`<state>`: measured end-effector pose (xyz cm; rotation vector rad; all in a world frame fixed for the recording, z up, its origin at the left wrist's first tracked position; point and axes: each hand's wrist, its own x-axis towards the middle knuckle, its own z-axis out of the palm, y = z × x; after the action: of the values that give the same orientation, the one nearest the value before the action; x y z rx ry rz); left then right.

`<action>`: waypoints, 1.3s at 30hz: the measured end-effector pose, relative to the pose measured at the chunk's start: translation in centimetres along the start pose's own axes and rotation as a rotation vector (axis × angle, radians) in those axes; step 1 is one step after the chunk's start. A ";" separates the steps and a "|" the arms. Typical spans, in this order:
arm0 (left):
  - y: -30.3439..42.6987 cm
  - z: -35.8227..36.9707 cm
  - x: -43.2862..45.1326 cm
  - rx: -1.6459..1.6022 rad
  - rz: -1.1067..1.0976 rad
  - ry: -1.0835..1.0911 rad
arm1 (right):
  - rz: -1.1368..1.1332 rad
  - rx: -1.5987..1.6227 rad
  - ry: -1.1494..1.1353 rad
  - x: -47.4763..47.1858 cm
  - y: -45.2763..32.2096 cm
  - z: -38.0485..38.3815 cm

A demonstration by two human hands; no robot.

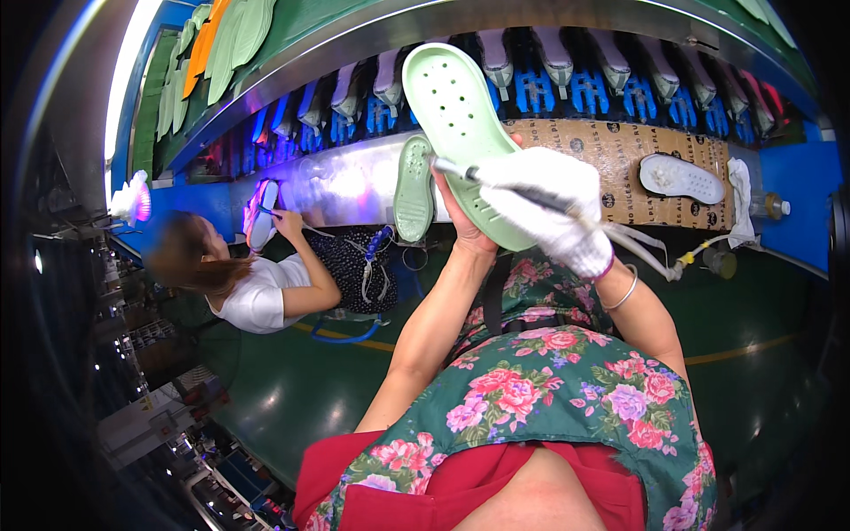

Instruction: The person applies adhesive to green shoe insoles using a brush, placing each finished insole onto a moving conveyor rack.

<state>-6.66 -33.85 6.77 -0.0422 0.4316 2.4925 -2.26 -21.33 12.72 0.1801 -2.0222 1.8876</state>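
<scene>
A pale green shoe sole (pixel 443 83) with rows of small holes is held up before me, its inner side towards me. My left hand (pixel 467 222) supports it from beneath, fingers behind its edge. My right hand (pixel 551 199), in a white knit glove, grips a glue brush (pixel 473 174). The brush's pale tip lies over the left edge of the sole; whether it touches cannot be told. From my right hand a clear hose (pixel 641 255) runs to the right. Left of my hands, a second, darker green sole (pixel 413 199) lies on the metal bench.
Printed cardboard (pixel 614 179) covers the bench at right, with a white sole-shaped piece (pixel 682 179) on it. Shoe uppers on lasts (pixel 554 53) line the conveyor behind, in blue holders (pixel 534 93). A co-worker (pixel 255 292) sits at left, holding a shoe (pixel 261 216). Green and orange pieces (pixel 206 46) lie on the upper shelf.
</scene>
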 end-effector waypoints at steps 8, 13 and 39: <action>1.1 0.5 1.5 -0.120 -0.012 -0.085 | -0.226 -0.244 -0.140 0.6 -0.9 0.4; 2.0 1.1 2.6 -0.077 0.040 -0.088 | 0.108 0.200 0.000 0.5 1.1 0.2; 7.9 0.9 5.8 0.000 -0.335 -0.549 | -0.083 0.030 -0.324 -0.8 -2.8 -0.6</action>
<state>-15.87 -36.32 9.21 0.5156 0.1713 2.0597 -0.43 -21.11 15.11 0.6034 -2.1495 1.9379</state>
